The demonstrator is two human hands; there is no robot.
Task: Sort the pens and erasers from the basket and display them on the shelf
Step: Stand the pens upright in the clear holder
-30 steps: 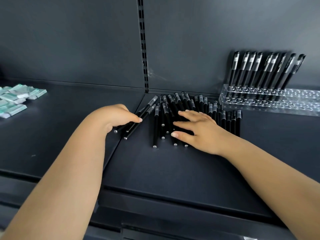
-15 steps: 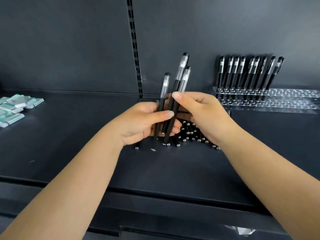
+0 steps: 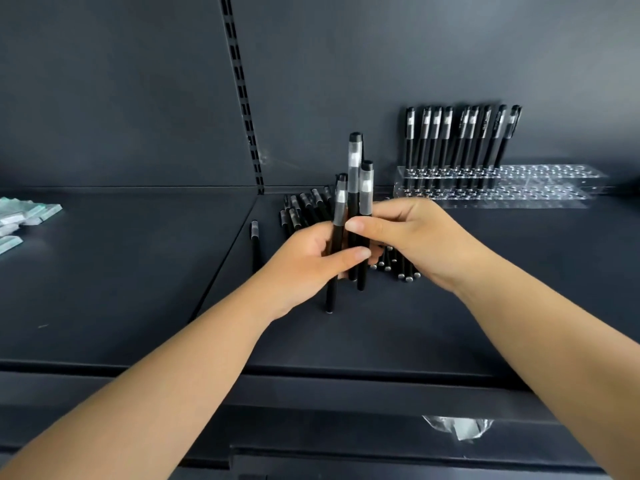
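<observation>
Three black pens with clear caps stand upright above the dark shelf. My left hand grips their barrels from the left. My right hand pinches the same bundle from the right, thumb across the front. Behind both hands lies a loose pile of black pens on the shelf, partly hidden. One single pen lies apart to the left of the pile. A clear acrylic pen stand at the back right holds several pens upright in its left part.
Several pale green erasers lie at the shelf's far left edge. A slotted upright divides the dark back panel. A crumpled clear wrapper shows on the lower ledge below the shelf front.
One second ago both hands lay flat on the pen pile. They have since lifted three pens upright, and my right hand now pinches them lower, near the caps' base.
</observation>
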